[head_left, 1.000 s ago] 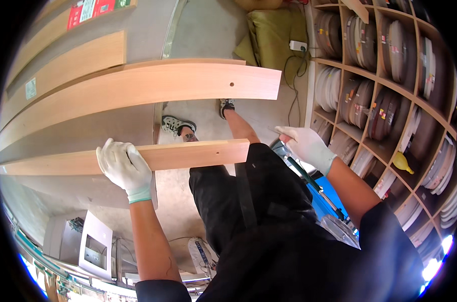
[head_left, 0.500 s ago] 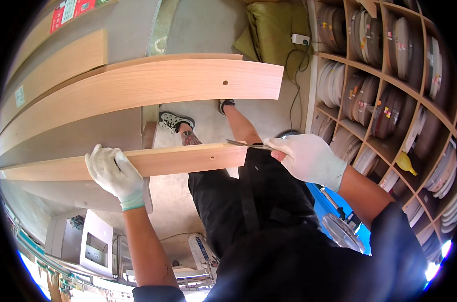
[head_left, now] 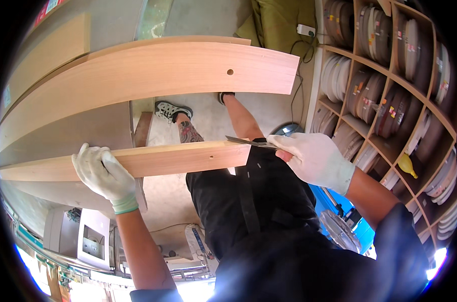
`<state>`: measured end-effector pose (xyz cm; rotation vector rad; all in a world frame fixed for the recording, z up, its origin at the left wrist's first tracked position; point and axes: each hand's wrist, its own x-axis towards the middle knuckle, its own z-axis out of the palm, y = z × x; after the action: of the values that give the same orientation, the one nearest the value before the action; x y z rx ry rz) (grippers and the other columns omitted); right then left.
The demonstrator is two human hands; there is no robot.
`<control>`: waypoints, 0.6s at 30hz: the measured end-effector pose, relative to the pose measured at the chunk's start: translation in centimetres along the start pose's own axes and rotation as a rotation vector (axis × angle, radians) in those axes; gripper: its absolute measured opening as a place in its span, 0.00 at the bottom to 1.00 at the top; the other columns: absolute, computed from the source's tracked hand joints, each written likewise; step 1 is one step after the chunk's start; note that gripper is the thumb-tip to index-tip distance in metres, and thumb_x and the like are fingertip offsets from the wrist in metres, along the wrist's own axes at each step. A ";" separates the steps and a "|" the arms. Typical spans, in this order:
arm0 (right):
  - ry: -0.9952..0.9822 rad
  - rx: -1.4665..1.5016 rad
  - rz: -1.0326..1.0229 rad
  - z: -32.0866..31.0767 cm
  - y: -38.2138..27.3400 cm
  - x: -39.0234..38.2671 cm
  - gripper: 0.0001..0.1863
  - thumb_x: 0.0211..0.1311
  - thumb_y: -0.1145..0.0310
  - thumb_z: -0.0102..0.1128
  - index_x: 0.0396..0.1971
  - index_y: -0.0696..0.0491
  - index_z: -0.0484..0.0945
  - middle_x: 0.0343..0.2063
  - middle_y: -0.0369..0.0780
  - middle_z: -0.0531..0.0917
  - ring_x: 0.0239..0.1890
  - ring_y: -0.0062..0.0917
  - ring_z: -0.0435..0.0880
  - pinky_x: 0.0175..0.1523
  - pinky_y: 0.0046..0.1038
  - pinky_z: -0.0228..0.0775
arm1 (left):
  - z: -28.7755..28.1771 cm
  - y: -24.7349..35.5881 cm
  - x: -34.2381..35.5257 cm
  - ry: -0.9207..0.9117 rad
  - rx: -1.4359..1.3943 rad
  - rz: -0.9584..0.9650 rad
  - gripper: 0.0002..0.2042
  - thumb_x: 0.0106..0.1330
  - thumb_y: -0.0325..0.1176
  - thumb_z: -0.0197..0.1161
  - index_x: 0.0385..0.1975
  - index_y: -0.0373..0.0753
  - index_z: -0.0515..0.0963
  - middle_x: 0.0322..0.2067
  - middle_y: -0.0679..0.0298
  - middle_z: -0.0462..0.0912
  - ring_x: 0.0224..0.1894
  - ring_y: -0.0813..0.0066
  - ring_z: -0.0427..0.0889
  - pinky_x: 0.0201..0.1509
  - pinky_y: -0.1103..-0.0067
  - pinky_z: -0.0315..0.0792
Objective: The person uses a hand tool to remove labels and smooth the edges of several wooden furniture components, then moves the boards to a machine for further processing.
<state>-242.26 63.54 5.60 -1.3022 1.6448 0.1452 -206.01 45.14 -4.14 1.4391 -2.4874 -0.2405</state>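
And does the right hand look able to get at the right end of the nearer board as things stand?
Probably yes: the right hand holds a grey blade at that end of the nearer board, nothing visible blocks the way, and the left hand grips farther left.

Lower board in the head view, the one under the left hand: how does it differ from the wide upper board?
The lower board shows a narrower face than the upper board. The left hand grips the lower board; neither hand touches the upper board. A thin blade is at the lower board's right end; the upper board's has none. Both are pale wood with a round hole toward the right end.
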 end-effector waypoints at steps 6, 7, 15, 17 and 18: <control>-0.285 -0.115 0.327 2.3 1.6 3.2 0.16 0.74 0.62 0.54 0.57 0.49 0.80 0.35 0.49 0.87 0.39 0.46 0.87 0.43 0.46 0.78 | 0.1 -0.1 0.1 -0.007 -0.006 0.011 0.07 0.68 0.26 0.54 0.32 0.34 0.80 0.35 0.57 0.82 0.52 0.47 0.80 0.70 0.50 0.63; -0.033 -0.027 0.267 4.0 2.6 2.0 0.17 0.74 0.62 0.54 0.58 0.49 0.80 0.37 0.50 0.87 0.43 0.47 0.86 0.48 0.44 0.78 | 0.1 -0.1 0.2 -0.011 0.002 0.002 0.07 0.68 0.26 0.54 0.32 0.34 0.80 0.36 0.57 0.82 0.53 0.48 0.80 0.70 0.50 0.63; 0.638 1.115 0.423 1.2 5.0 1.0 0.28 0.65 0.84 0.57 0.66 0.55 0.73 0.38 0.32 0.80 0.33 0.12 0.76 0.38 0.16 0.70 | -0.2 0.9 0.6 -0.044 -0.038 -0.062 0.05 0.66 0.30 0.64 0.31 0.37 0.79 0.42 0.55 0.82 0.55 0.49 0.78 0.70 0.51 0.64; 0.657 1.274 0.308 -0.9 1.8 2.5 0.33 0.66 0.83 0.57 0.72 0.52 0.67 0.30 0.28 0.71 0.24 0.06 0.64 0.25 0.12 0.56 | -2.0 0.2 2.2 -0.009 -0.113 -0.024 0.14 0.61 0.31 0.71 0.45 0.37 0.79 0.51 0.53 0.78 0.62 0.47 0.73 0.72 0.52 0.62; 0.672 1.281 0.289 -1.5 0.7 3.1 0.33 0.66 0.83 0.57 0.72 0.52 0.67 0.30 0.28 0.71 0.24 0.06 0.64 0.25 0.12 0.56 | -2.5 0.7 3.9 0.051 -0.115 0.073 0.21 0.58 0.31 0.73 0.51 0.37 0.78 0.54 0.52 0.77 0.64 0.45 0.71 0.73 0.52 0.61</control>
<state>-243.53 60.83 3.75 -0.0900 1.8672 -1.1087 -207.71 42.10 -1.04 1.2906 -2.4373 -0.3236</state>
